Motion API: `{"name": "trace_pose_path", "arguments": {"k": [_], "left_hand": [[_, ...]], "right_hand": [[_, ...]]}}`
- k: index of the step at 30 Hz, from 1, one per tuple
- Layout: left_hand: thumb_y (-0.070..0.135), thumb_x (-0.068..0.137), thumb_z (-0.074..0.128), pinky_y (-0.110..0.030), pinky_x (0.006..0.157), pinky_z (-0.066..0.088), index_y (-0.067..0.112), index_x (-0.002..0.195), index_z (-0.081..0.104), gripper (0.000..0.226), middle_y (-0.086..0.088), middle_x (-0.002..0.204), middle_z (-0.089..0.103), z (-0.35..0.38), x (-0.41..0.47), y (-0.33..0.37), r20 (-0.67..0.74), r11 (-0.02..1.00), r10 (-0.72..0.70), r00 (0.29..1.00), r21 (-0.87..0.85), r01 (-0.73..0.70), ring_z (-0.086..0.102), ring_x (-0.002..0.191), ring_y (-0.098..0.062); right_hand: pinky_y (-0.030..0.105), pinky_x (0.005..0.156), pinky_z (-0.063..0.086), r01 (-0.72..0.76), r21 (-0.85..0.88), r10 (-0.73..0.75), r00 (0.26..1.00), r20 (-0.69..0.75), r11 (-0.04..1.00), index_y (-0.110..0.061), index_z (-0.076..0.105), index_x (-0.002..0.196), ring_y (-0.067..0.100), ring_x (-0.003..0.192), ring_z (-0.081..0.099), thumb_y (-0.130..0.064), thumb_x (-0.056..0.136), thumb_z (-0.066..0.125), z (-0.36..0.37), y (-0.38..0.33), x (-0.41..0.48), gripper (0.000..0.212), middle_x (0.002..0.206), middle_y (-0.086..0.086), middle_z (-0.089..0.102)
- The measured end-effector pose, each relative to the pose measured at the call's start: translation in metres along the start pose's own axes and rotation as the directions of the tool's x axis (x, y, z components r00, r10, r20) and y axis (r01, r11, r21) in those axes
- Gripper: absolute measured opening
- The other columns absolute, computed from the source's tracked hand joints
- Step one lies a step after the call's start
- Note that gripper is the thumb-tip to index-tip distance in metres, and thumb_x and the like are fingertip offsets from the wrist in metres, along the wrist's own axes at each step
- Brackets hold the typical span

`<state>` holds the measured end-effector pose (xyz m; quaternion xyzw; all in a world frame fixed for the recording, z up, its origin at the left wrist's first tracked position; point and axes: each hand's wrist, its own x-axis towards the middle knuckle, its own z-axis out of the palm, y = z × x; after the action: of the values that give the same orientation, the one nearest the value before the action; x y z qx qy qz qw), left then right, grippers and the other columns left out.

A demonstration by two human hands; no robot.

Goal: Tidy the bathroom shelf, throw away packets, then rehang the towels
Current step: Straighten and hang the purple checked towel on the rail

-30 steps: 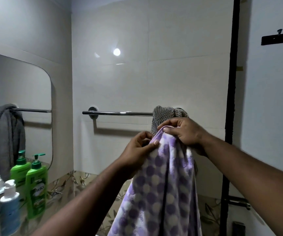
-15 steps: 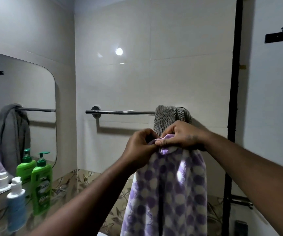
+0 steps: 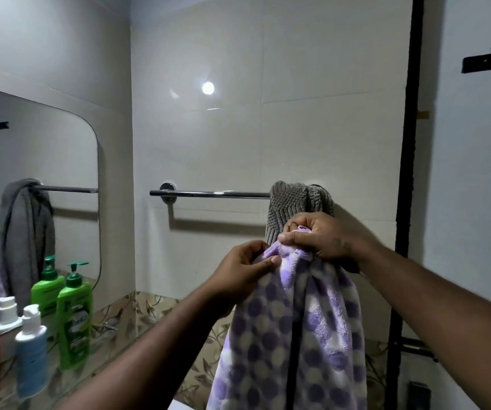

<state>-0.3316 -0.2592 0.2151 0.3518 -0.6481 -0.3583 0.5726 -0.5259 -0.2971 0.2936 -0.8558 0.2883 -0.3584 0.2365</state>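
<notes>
Purple spotted towel [image 3: 294,335] is held bunched at its top edge, pinched by left hand [image 3: 247,267] and right hand [image 3: 318,238] close together just below the towel rail [image 3: 214,194], in front of the grey towel [image 3: 291,202] hung there; the edge should be spread, then laid over the rail's bare stretch.

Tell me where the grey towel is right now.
In the head view, right of centre: the grey towel hangs bunched over the right end of the chrome rail, just behind the right hand gripping the purple spotted towel.
</notes>
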Motion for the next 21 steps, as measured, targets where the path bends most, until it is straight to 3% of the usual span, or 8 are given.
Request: {"name": "trace_pose_path", "arguments": {"k": [2, 5, 7, 9, 12, 16, 18, 21], "left_hand": [[0.012, 0.096, 0.070, -0.040, 0.076, 0.041, -0.008, 0.096, 0.064, 0.021, -0.016, 0.088, 0.062, 0.006, 0.004, 0.005, -0.040, 0.995, 0.071, 0.997, 0.079, -0.067, 0.051, 0.086, -0.023], [0.024, 0.095, 0.073, -0.030, 0.061, 0.039, -0.001, 0.088, 0.065, 0.027, -0.009, 0.078, 0.057, -0.007, 0.003, 0.012, 0.042, 0.982, 0.005, 0.999, 0.186, -0.013, 0.048, 0.072, -0.018], [0.029, 0.097, 0.071, -0.027, 0.058, 0.043, 0.008, 0.090, 0.070, 0.022, -0.008, 0.080, 0.062, -0.021, -0.003, 0.013, 0.179, 0.975, -0.130, 0.975, 0.201, 0.093, 0.054, 0.072, -0.018], [0.031, 0.097, 0.070, -0.033, 0.061, 0.038, 0.005, 0.091, 0.068, 0.026, -0.009, 0.081, 0.059, -0.025, -0.004, 0.011, 0.182, 0.966, -0.157, 0.971, 0.234, 0.113, 0.051, 0.076, -0.020], [0.026, 0.098, 0.069, -0.028, 0.057, 0.031, 0.014, 0.072, 0.060, 0.030, 0.014, 0.066, 0.050, -0.015, 0.005, 0.012, 0.058, 0.904, 0.064, 0.996, 0.419, -0.083, 0.041, 0.064, -0.003], [0.037, 0.090, 0.071, -0.031, 0.056, 0.029, 0.007, 0.077, 0.058, 0.035, 0.008, 0.065, 0.046, -0.002, 0.016, 0.014, -0.051, 0.793, 0.247, 0.968, 0.585, -0.172, 0.035, 0.063, -0.004], [0.044, 0.089, 0.075, -0.030, 0.054, 0.032, 0.013, 0.078, 0.060, 0.036, 0.007, 0.065, 0.052, -0.008, 0.015, 0.011, -0.089, 0.856, 0.169, 0.982, 0.507, -0.101, 0.040, 0.060, -0.006], [0.043, 0.088, 0.073, -0.035, 0.067, 0.042, 0.006, 0.089, 0.066, 0.038, -0.003, 0.080, 0.061, -0.022, 0.007, 0.005, 0.075, 0.942, -0.047, 0.996, 0.336, 0.019, 0.054, 0.075, -0.015]], "right_hand": [[0.032, 0.070, 0.039, 0.005, 0.092, -0.008, 0.999, 0.031, 0.996, -0.005, 0.060, 0.074, 0.017, 0.074, 0.048, -0.028, 0.083, 0.084, -0.002, 0.002, 0.002, 0.035, 0.076, 0.010, 0.052], [0.027, 0.061, 0.039, 0.049, 0.059, -0.049, 0.999, -0.001, 0.997, -0.014, 0.057, 0.075, 0.012, 0.067, 0.047, -0.030, 0.077, 0.089, -0.011, 0.007, 0.004, 0.036, 0.071, 0.003, 0.052], [0.033, 0.069, 0.046, 0.044, 0.063, -0.045, 0.999, 0.012, 0.997, -0.021, 0.066, 0.086, 0.012, 0.072, 0.055, -0.031, 0.077, 0.089, -0.019, 0.014, 0.005, 0.026, 0.080, 0.004, 0.066], [0.035, 0.083, 0.054, 0.026, -0.053, -0.024, 0.999, 0.040, 0.998, -0.034, 0.075, 0.105, 0.008, 0.085, 0.066, -0.040, 0.079, 0.086, -0.026, 0.019, 0.006, 0.029, 0.096, -0.004, 0.077], [0.013, 0.079, 0.052, -0.023, -0.133, 0.049, 0.980, 0.194, 0.991, -0.040, 0.076, 0.115, -0.004, 0.084, 0.067, -0.049, 0.075, 0.086, -0.016, 0.011, 0.006, 0.042, 0.091, -0.017, 0.078], [0.018, 0.055, 0.039, 0.018, -0.169, 0.028, 0.963, 0.267, 0.985, -0.020, 0.080, 0.083, -0.001, 0.060, 0.052, -0.045, 0.085, 0.079, -0.004, 0.004, 0.010, 0.025, 0.065, -0.014, 0.065], [0.020, 0.053, 0.036, 0.034, -0.205, 0.007, 0.981, 0.196, 0.978, -0.015, 0.078, 0.081, 0.002, 0.058, 0.047, -0.047, 0.088, 0.076, -0.010, 0.003, 0.007, 0.032, 0.063, -0.009, 0.059], [0.027, 0.062, 0.046, 0.035, -0.242, -0.036, 0.999, 0.002, 0.970, -0.016, 0.078, 0.083, 0.005, 0.062, 0.054, -0.040, 0.091, 0.074, -0.021, 0.014, 0.002, 0.025, 0.067, -0.001, 0.064]]}}
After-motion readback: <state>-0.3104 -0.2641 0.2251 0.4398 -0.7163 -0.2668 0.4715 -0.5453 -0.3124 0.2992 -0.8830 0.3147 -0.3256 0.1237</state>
